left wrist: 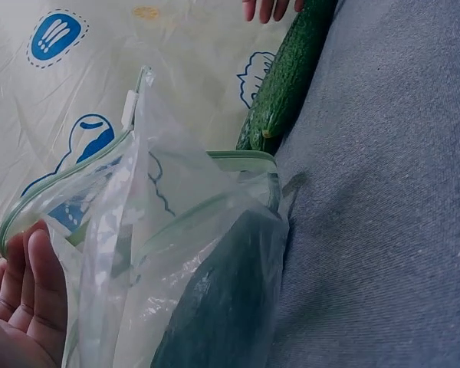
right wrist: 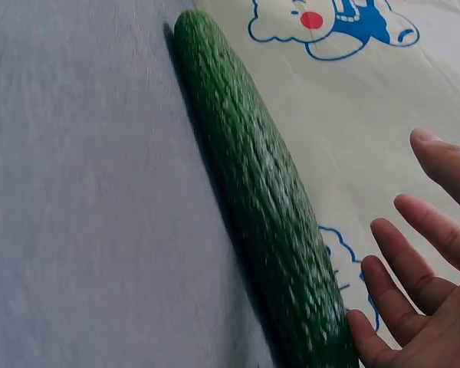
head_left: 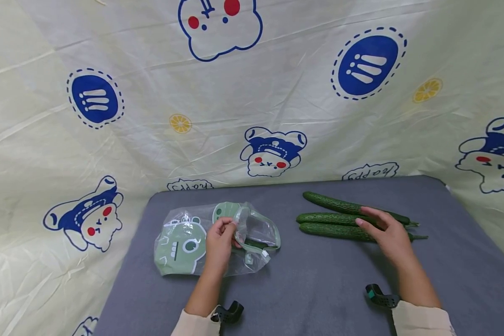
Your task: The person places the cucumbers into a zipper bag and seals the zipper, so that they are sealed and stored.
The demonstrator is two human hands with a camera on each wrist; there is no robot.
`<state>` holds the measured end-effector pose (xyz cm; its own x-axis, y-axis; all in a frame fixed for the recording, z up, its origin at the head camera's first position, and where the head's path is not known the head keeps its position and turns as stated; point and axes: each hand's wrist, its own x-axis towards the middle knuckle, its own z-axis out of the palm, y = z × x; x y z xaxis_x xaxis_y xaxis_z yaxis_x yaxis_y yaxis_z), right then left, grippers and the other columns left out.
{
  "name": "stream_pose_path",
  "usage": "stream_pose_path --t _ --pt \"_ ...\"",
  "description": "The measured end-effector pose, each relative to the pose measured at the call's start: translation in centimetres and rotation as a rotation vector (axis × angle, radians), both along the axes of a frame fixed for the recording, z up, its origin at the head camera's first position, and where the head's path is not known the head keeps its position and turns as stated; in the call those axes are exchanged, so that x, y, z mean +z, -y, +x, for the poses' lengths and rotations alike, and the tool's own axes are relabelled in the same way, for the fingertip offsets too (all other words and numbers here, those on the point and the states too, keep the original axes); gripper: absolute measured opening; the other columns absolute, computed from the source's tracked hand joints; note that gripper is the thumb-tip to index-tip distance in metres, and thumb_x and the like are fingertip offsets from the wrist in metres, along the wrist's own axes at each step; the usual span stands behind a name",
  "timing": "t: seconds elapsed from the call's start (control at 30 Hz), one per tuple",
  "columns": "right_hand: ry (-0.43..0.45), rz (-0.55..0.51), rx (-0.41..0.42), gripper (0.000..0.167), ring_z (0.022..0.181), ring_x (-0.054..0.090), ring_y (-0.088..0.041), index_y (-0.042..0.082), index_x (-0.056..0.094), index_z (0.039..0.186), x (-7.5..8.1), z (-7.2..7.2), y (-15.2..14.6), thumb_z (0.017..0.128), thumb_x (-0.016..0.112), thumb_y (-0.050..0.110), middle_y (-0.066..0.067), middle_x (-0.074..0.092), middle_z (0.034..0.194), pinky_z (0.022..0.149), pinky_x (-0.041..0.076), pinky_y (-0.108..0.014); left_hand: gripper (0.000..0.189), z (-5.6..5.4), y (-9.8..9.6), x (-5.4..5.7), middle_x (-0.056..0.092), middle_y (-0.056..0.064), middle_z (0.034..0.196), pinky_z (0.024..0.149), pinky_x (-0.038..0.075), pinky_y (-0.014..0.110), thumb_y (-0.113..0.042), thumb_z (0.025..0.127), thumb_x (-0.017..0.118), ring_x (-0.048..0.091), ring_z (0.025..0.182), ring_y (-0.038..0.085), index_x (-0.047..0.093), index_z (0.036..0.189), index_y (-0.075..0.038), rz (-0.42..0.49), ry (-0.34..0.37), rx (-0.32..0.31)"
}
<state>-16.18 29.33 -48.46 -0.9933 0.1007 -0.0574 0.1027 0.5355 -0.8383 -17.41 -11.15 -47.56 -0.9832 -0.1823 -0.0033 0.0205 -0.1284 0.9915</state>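
My left hand (head_left: 219, 242) pinches the rim of a clear plastic zip bag (head_left: 239, 266) with green cartoon print. The bag lies on its side, its mouth gaping to the right. Inside it is a dark green cucumber (left wrist: 222, 299), seen through the film in the left wrist view. To the right, three long cucumbers (head_left: 329, 218) lie roughly side by side, stems pointing right. Over their right part hovers my right hand (head_left: 389, 238), fingers spread and holding nothing. In the right wrist view its fingers are beside one cucumber (right wrist: 253, 176); whether they touch it I cannot tell.
A grey cloth (head_left: 311, 284) covers the table. Behind it hangs a pale printed sheet (head_left: 218, 154), close along the back edge. Each wrist wears a black strap device, the left one (head_left: 231, 312) and the right one (head_left: 380, 297).
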Motion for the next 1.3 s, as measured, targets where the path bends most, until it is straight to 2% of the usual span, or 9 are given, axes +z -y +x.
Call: stream_pose_path --t 0.1,0.33,0.5,0.73,0.87,1.0,1.1,1.2,1.3 --pt "0.001 0.011 0.009 0.075 0.146 0.027 -0.055 0.011 0.037 0.156 -0.2 0.0 -1.0 0.099 0.056 0.056 -0.025 0.033 0.161 0.103 0.034 -0.073 0.019 0.0 0.2 0.1 0.058 -0.003 0.067 0.046 0.051 0.023 -0.003 0.095 0.059 0.055 0.048 0.01 0.06 0.106 0.013 0.014 0.003 0.013" --pt "0.031 0.076 0.044 0.075 0.138 0.038 -0.052 0.008 0.036 0.156 -0.5 -0.1 -2.9 0.1 0.052 0.056 -0.027 0.042 0.153 0.093 0.044 -0.062 0.02 -0.3 0.4 -0.1 0.055 -0.004 0.064 0.045 0.051 0.023 -0.002 0.095 0.058 0.054 0.046 0.01 0.058 0.106 0.015 0.024 0.009 0.021" --pt "0.056 0.12 0.057 0.075 0.136 0.039 -0.052 0.005 0.038 0.154 -0.7 0.1 -3.9 0.1 0.052 0.056 -0.029 0.041 0.153 0.09 0.046 -0.059 0.02 -0.4 0.6 -0.2 0.055 -0.004 0.065 0.045 0.052 0.024 -0.003 0.095 0.058 0.055 0.047 0.011 0.058 0.106 0.014 0.018 0.008 0.022" --pt "0.065 0.187 0.084 0.071 0.135 0.036 -0.056 0.001 0.047 0.146 -0.7 0.2 -4.7 0.099 0.055 0.055 -0.033 0.039 0.152 0.092 0.041 -0.065 0.018 -0.4 0.6 -0.2 0.057 -0.003 0.069 0.048 0.054 0.024 -0.002 0.095 0.059 0.057 0.05 0.011 0.059 0.104 0.013 -0.023 0.003 -0.006" --pt "0.072 0.207 0.085 0.07 0.132 0.039 -0.054 0.001 0.049 0.143 -0.8 0.6 -4.8 0.099 0.057 0.054 -0.032 0.042 0.149 0.091 0.042 -0.064 0.016 -0.2 0.6 0.0 0.057 -0.001 0.073 0.049 0.054 0.024 -0.001 0.094 0.058 0.056 0.052 0.011 0.06 0.102 0.013 -0.044 0.003 -0.016" --pt "0.096 0.229 0.099 0.071 0.133 0.036 -0.057 0.002 0.05 0.143 -1.0 0.9 -5.0 0.097 0.059 0.055 -0.032 0.04 0.15 0.091 0.04 -0.067 0.016 -0.1 0.6 0.1 0.058 -0.001 0.076 0.049 0.054 0.024 0.0 0.093 0.057 0.056 0.051 0.012 0.061 0.102 0.012 -0.062 0.006 -0.027" --pt "0.108 0.272 0.124 0.072 0.134 0.032 -0.06 0.001 0.051 0.141 -1.2 1.1 -5.2 0.096 0.061 0.056 -0.034 0.036 0.151 0.093 0.037 -0.071 0.016 -0.1 0.6 0.1 0.059 0.0 0.078 0.051 0.055 0.025 0.001 0.093 0.056 0.057 0.052 0.011 0.061 0.102 0.013 -0.072 0.006 -0.053" --pt "0.088 0.338 0.152 0.068 0.131 0.032 -0.062 0.001 0.054 0.138 -1.5 1.0 -5.3 0.095 0.064 0.053 -0.035 0.037 0.148 0.093 0.035 -0.074 0.016 -0.2 0.8 0.1 0.059 0.0 0.078 0.053 0.056 0.025 0.001 0.094 0.056 0.058 0.055 0.011 0.06 0.103 0.013 -0.089 0.001 -0.095" --pt "0.059 0.382 0.154 0.064 0.129 0.033 -0.063 0.001 0.057 0.135 -1.8 1.0 -5.5 0.095 0.066 0.049 -0.035 0.04 0.144 0.095 0.028 -0.078 0.015 -0.2 1.0 0.1 0.057 0.001 0.079 0.055 0.058 0.026 0.001 0.094 0.055 0.059 0.057 0.011 0.059 0.103 0.013 -0.102 0.004 -0.134"
